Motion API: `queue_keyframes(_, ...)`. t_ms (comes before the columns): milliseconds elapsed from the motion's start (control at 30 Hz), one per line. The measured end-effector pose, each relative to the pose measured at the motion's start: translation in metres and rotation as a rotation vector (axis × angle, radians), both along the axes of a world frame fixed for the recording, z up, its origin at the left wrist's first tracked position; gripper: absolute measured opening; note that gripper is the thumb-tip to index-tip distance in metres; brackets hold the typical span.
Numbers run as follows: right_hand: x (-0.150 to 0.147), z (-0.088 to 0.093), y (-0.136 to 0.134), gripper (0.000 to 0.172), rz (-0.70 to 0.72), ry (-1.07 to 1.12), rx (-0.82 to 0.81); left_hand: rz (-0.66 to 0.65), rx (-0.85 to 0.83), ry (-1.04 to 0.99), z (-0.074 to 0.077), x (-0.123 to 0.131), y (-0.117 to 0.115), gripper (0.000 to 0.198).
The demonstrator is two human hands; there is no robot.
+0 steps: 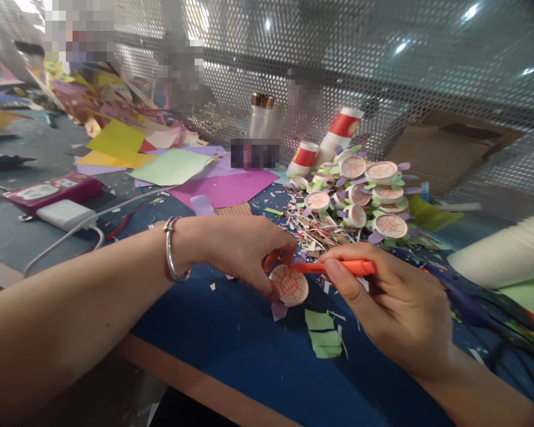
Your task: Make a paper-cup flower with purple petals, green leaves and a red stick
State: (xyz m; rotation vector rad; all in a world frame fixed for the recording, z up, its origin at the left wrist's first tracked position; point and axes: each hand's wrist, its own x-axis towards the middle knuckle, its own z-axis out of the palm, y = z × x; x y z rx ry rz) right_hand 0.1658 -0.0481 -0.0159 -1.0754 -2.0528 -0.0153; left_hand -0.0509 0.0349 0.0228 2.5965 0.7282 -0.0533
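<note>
My left hand (244, 249), with a silver bangle at the wrist, pinches the edge of a small round paper cup base (290, 285). Orange lines form a grid inside a ring on its white face, and a purple paper tab (279, 311) sticks out below. Closed around an orange marker (353, 267), my right hand (396, 302) keeps its tip at the upper rim of the disc. Green paper scraps (323, 334) lie just below. Behind the hands is a pile of similar cup bases (360, 196) with orange patterns and green and purple tabs.
Stacked paper cups (340, 133) stand behind the pile, near a perforated metal screen (231, 65). Coloured paper sheets (169, 169) and a magenta power strip (48, 190) with a white charger lie left. Paper shreds (309, 231) cover the middle; cables (480, 320) lie right.
</note>
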Motion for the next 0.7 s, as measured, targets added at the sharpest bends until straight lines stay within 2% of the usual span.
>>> queue_keyframes(233, -0.0018, 0.0005, -0.0016, 0.009, -0.010, 0.018, 0.005, 0.010, 0.003, -0.002, -0.0001, -0.0004, -0.0008, 0.035)
queue_keyframes(700, -0.0043, 0.0012, -0.0053, 0.013, 0.062, 0.037, -0.065, 0.004, -0.020, -0.001, -0.0024, -0.0002, 0.0006, 0.034)
